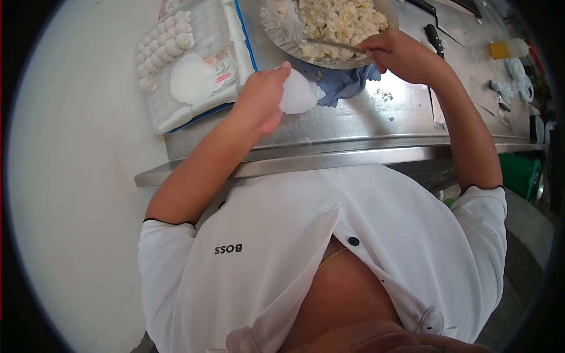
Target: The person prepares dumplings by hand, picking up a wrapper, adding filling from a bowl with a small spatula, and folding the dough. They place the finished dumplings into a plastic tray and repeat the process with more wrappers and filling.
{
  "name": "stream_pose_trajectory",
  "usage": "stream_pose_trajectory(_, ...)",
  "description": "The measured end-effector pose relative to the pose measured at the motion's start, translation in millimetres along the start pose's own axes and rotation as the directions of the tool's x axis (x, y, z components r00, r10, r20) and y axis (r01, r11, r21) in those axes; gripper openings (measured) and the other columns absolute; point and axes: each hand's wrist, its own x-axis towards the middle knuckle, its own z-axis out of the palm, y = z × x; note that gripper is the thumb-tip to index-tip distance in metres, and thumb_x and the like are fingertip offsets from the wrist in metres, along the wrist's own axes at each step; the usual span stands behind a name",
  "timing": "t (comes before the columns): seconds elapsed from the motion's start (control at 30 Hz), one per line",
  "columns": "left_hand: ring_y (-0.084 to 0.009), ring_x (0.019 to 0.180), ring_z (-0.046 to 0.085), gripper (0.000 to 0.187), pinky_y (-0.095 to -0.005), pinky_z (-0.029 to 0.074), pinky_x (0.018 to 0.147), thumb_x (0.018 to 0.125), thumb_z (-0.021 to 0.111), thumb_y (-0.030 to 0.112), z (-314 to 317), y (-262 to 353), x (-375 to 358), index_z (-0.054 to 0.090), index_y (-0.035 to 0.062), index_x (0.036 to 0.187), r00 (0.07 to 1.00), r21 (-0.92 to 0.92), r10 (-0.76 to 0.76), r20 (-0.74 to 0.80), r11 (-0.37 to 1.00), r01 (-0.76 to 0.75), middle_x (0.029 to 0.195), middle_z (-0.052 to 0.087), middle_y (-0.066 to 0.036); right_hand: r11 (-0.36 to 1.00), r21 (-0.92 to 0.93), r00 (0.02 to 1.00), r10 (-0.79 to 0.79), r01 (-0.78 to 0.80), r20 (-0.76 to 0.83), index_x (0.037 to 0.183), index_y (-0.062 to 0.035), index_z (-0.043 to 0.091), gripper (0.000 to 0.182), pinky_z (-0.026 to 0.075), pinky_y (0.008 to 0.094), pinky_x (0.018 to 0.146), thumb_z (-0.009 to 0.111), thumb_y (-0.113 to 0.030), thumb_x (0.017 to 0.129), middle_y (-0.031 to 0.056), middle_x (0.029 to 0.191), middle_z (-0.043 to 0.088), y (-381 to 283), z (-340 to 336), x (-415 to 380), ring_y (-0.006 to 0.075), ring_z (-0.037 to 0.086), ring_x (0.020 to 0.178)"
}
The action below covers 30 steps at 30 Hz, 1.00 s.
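My left hand [263, 97] is closed on a thin white dough disc [299, 93], which it holds by the edge beside the bowl. My right hand [403, 56] grips a metal utensil [335, 45] whose far end lies in a chunky, pale yellow filling [341, 20]. That filling sits in a wide metal bowl [275, 30], heaped toward the far right side. Under the bowl's near edge is a crumpled blue cloth [347, 85]. More white discs [193, 79] lie on the tray left of my left hand.
At left, a white tray [238, 50] with a blue edge carries rows of folded white dough pieces [170, 38]. A black-handled knife [434, 40] and a yellow squeeze bottle [509, 48] are at the right. The steel table's front edge [329, 153] runs before me; a wall stands left.
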Motion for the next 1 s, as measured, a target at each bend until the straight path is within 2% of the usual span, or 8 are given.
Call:
stream_pose_trajectory(0.07, -0.0246, 0.095, 0.062, 0.029, -0.041, 0.052, 0.087, 0.1, 0.05, 0.019, 3, 2, 3, 0.052, -0.008, 0.111, 1.0, -0.035, 0.001, -0.009, 0.999, -0.001, 0.105, 0.059, -0.014, 0.998, 0.0, 0.993, 0.056, -0.056, 0.107, 0.121, -0.0017, 0.064, 0.032, 0.051, 0.0342, 0.066, 0.049, -0.014, 0.096, 0.0093, 0.076, 0.065, 6, 6, 2, 0.0182, 0.061, 0.067)
stream_pose_trajectory(0.23, -0.0252, 0.093, 0.061, 0.029, -0.0423, 0.053, 0.085, 0.102, 0.047, 0.019, 17, 2, 20, 0.051, -0.0085, 0.11, 0.993, -0.026, 0.044, -0.111, 0.999, -0.047, 0.103, 0.058, -0.014, 0.996, 0.08, 0.994, 0.018, -0.027, 0.109, 0.122, -0.0036, 0.064, 0.032, 0.048, 0.0303, 0.063, 0.049, -0.014, 0.096, 0.0048, 0.068, 0.06, 17, 16, -7, 0.0132, 0.055, 0.062)
stream_pose_trajectory(0.4, -0.0326, 0.104, 0.059, 0.033, -0.0492, 0.051, 0.092, 0.104, 0.04, 0.019, 38, 9, 30, 0.043, -0.0097, 0.12, 0.989, -0.238, 0.096, -0.109, 0.964, -0.12, 0.115, 0.054, -0.018, 0.967, 0.246, 0.986, 0.02, -0.061, 0.166, 0.124, -0.0061, 0.064, 0.032, 0.047, 0.0291, 0.062, 0.05, -0.018, 0.098, 0.0035, 0.069, 0.06, 24, 24, -31, 0.0119, 0.054, 0.062)
stream_pose_trajectory(0.53, -0.0361, 0.111, 0.056, 0.034, -0.052, 0.048, 0.098, 0.104, 0.036, 0.018, 43, 11, 25, 0.039, -0.0097, 0.124, 0.995, -0.325, 0.098, -0.024, 0.94, -0.101, 0.123, 0.051, -0.02, 0.906, 0.413, 0.994, -0.105, 0.089, 0.017, 0.124, -0.007, 0.063, 0.031, 0.048, 0.0301, 0.066, 0.053, -0.011, 0.096, 0.0064, 0.069, 0.062, 19, 46, -56, 0.015, 0.056, 0.064)
stream_pose_trajectory(0.6, -0.0362, 0.114, 0.055, 0.034, -0.053, 0.046, 0.101, 0.105, 0.035, 0.018, 49, 16, 11, 0.038, -0.0087, 0.126, 0.994, -0.416, 0.064, -0.091, 0.904, -0.096, 0.125, 0.051, -0.021, 0.945, 0.196, 0.964, -0.244, 0.26, -0.104, 0.124, -0.0064, 0.063, 0.031, 0.049, 0.0321, 0.07, 0.056, -0.01, 0.094, 0.0124, 0.078, 0.067, 14, 55, -63, 0.0216, 0.06, 0.068)
stream_pose_trajectory(0.7, -0.0359, 0.118, 0.053, 0.036, -0.0535, 0.044, 0.103, 0.105, 0.033, 0.02, 45, 23, -1, 0.038, -0.0076, 0.127, 0.994, -0.409, 0.065, -0.086, 0.908, -0.094, 0.127, 0.05, -0.021, 0.943, 0.12, 0.946, -0.296, 0.312, -0.13, 0.122, -0.0062, 0.064, 0.03, 0.049, 0.0335, 0.073, 0.059, -0.011, 0.093, 0.0157, 0.089, 0.07, 13, 52, -68, 0.0257, 0.062, 0.073)
stream_pose_trajectory(0.83, -0.0351, 0.12, 0.052, 0.038, -0.0527, 0.043, 0.104, 0.105, 0.032, 0.022, 26, 26, 14, 0.038, -0.0073, 0.128, 0.985, -0.411, 0.172, 0.03, 0.9, -0.145, 0.128, 0.05, -0.021, 0.919, 0.315, 0.963, -0.182, 0.238, -0.196, 0.118, -0.0083, 0.068, 0.026, 0.049, 0.0303, 0.073, 0.062, -0.012, 0.092, 0.0131, 0.088, 0.069, 12, 34, -75, 0.0224, 0.061, 0.074)
stream_pose_trajectory(1.0, -0.0349, 0.122, 0.051, 0.042, -0.0496, 0.042, 0.105, 0.106, 0.031, 0.024, 29, 35, 10, 0.039, -0.0082, 0.13, 0.974, -0.41, 0.203, 0.096, 0.9, -0.147, 0.133, 0.048, -0.022, 0.913, 0.183, 0.903, -0.298, 0.364, -0.31, 0.117, -0.0094, 0.068, 0.026, 0.047, 0.0308, 0.067, 0.064, -0.013, 0.091, 0.0105, 0.078, 0.065, -4, 37, -78, 0.02, 0.058, 0.068)
